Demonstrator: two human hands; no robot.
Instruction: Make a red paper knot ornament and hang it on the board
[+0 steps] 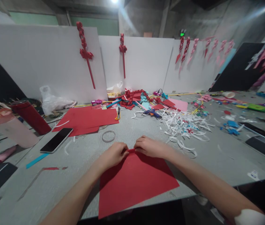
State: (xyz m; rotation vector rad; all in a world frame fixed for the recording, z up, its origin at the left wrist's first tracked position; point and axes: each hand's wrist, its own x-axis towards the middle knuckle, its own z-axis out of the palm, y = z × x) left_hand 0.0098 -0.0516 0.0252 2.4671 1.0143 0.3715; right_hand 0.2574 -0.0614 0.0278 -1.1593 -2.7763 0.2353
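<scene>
A large sheet of red paper (134, 184) lies in front of me, one corner jutting past the table's near edge. Its far edge is turned over into a narrow roll or fold. My left hand (115, 153) pinches that edge on the left side, fingers curled over it. Close beside it, my right hand (147, 146) grips the same edge with fingers bent down onto the paper. A short stretch of rolled edge shows between the hands. Both sets of fingertips are partly hidden. Just beyond my left hand is a grey ring (108, 136), probably a tape roll.
More red paper (90, 118) and a phone (57, 140) lie to the left, near two bottles (30, 117). White paper strips (184, 125) are heaped at the right. A utility knife (118, 113) and a blue glue gun (153, 113) lie farther back. Red paper chains (83, 40) hang on white panels.
</scene>
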